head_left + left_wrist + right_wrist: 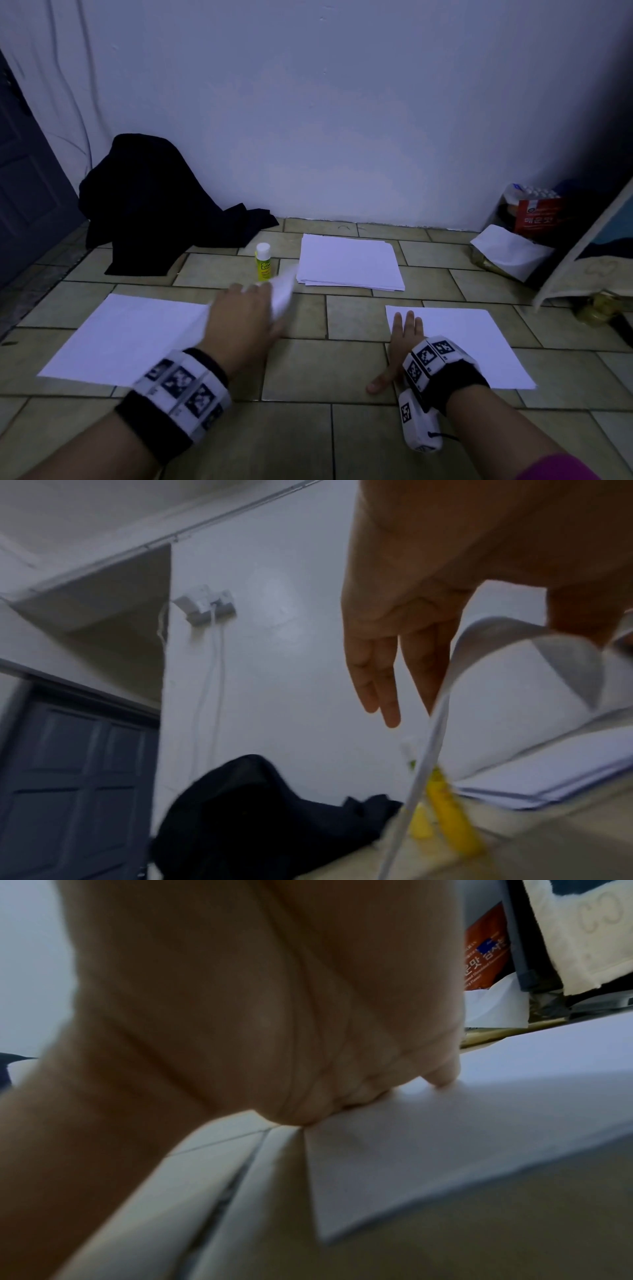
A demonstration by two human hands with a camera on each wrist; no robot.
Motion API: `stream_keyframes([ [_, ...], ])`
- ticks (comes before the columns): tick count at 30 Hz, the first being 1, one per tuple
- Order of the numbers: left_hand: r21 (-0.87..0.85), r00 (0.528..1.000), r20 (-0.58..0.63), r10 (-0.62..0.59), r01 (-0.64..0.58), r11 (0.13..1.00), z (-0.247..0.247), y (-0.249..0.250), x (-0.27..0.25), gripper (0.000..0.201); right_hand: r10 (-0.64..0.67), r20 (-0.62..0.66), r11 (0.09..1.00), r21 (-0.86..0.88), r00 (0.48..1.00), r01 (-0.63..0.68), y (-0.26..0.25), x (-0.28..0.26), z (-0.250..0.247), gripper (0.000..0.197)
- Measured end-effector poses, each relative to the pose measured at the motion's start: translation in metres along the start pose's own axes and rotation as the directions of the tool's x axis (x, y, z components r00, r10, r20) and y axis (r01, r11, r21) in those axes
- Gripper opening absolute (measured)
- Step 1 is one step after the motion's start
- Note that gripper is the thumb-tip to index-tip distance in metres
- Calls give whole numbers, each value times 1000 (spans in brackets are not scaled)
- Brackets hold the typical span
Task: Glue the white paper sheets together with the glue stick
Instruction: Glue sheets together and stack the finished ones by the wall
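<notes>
Two single white sheets lie on the tiled floor. My left hand point(253, 301) pinches the right edge of the left sheet point(130, 335), and that edge curls up off the floor point(507, 653) between thumb and fingers. Just beyond this hand stands the glue stick point(263, 262), yellow with a white cap, half hidden behind the lifted paper in the left wrist view point(445, 804). My right hand point(406, 330) lies flat with straight fingers on the near left corner of the right sheet point(472, 346); its palm point(274, 1015) presses the paper point(445, 1150).
A stack of white paper point(349, 262) lies near the wall, right of the glue stick. A black cloth point(154, 205) is heaped at the back left by a door point(27, 192). Bags and a red package point(537, 214) sit at the back right.
</notes>
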State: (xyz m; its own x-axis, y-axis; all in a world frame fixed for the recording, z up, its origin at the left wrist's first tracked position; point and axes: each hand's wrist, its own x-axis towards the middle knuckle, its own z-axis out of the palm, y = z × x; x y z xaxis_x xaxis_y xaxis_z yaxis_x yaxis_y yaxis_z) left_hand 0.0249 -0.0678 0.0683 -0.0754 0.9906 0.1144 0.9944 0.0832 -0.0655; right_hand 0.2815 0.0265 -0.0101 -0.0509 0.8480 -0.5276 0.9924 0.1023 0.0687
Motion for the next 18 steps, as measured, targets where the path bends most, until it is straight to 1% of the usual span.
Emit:
stream_keyframes([
  [1, -16, 997, 79, 22, -21, 1000, 7, 15, 1, 47, 2, 4, 1000, -3, 1000, -2, 0, 0, -1, 159],
  [3, -84, 970, 239, 53, -34, 996, 21, 40, 3, 58, 6, -1, 1000, -6, 1000, -6, -1, -1, -2, 158],
  [4, -110, 950, 305, 63, -31, 993, 29, 49, 4, 65, 8, -13, 1000, -10, 1000, -8, -2, -2, -2, 158],
  [7, -145, 873, 479, 96, -29, 989, 46, 63, 6, 91, 7, -33, 1000, -17, 999, -7, -4, -6, -9, 153],
  [8, -166, 856, 507, 101, -18, 986, 49, 63, 7, 95, 4, -44, 1000, -15, 999, -5, -3, -6, -13, 148],
  [9, -192, 849, 518, 107, -7, 981, 50, 62, 7, 92, 0, -56, 1000, -6, 998, 0, -2, -5, -18, 142],
  [11, -236, 847, 512, 141, -19, 972, 49, 57, 10, 74, -14, -93, 1000, 13, 996, 15, 0, -4, -27, 122],
  [13, -221, 836, 513, 195, -90, 971, 47, 50, 12, 54, 0, -96, 1000, 27, 995, 2, 2, -2, -37, 111],
  [14, -205, 825, 518, 227, -137, 969, 46, 46, 13, 50, 15, -75, 999, 41, 997, -12, 1, 0, -43, 106],
  [16, -183, 793, 536, 290, -226, 957, 45, 37, 14, 59, 29, -66, 996, 91, 997, -23, -1, 2, -57, 87],
  [17, -178, 783, 536, 315, -260, 949, 45, 33, 14, 64, 24, -92, 993, 120, 995, -13, -4, 2, -64, 78],
  [18, -181, 785, 521, 335, -282, 942, 45, 30, 14, 67, 17, -136, 987, 160, 991, 5, -8, 3, -71, 72],
])
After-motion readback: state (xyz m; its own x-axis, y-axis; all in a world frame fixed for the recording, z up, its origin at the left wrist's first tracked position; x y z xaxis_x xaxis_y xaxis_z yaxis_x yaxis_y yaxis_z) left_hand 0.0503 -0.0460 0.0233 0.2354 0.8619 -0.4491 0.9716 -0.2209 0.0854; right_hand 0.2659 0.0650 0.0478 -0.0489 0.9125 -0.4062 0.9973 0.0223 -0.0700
